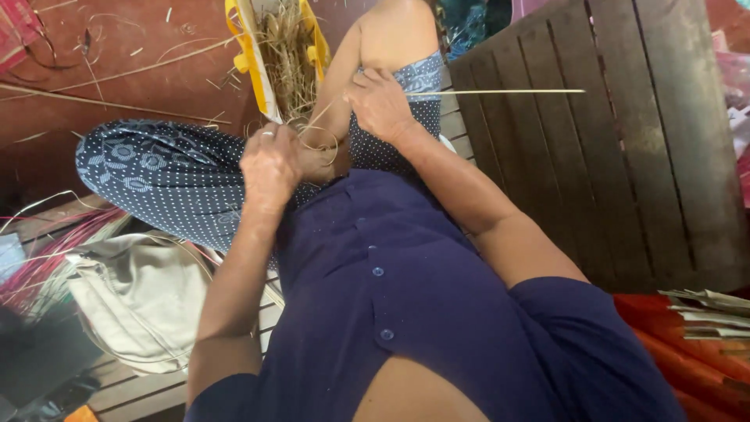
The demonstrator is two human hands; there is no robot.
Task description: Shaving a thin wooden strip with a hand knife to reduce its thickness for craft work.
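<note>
While I sit on the slatted wooden bench (609, 156), both of my hands are closed on thin pale cane strips over my lap. My left hand (269, 164) is curled into a fist, a ring on one finger, gripping a bundle of fine strips (324, 133) that loop between my two hands. My right hand (380, 103) pinches the near end of a long straight cane strip (500, 92), which runs level from my fingers out across the bench slats toward its far edge. The two hands are near each other but not touching, the left one nearer my body.

Just beyond my hands, a partly woven basket frame with yellow edging (254, 55) stands upright between my knees, with loose straw-coloured fibres (287, 59) bunched inside it. My left knee, covered in dark blue patterned fabric (164, 172), points toward the red floor (117, 47), where several loose strips (109, 78) lie scattered.

By the left edge of the bench, a cream cloth bag (137, 297) rests on the slats, with pink and pale strips (47, 250) fanned out beside it. At the right edge, close to my right elbow, a stack of folded papers (707, 312) sits on orange-red material (687, 367).

Whether the looped strips are tied to the basket frame cannot be told from this view.
</note>
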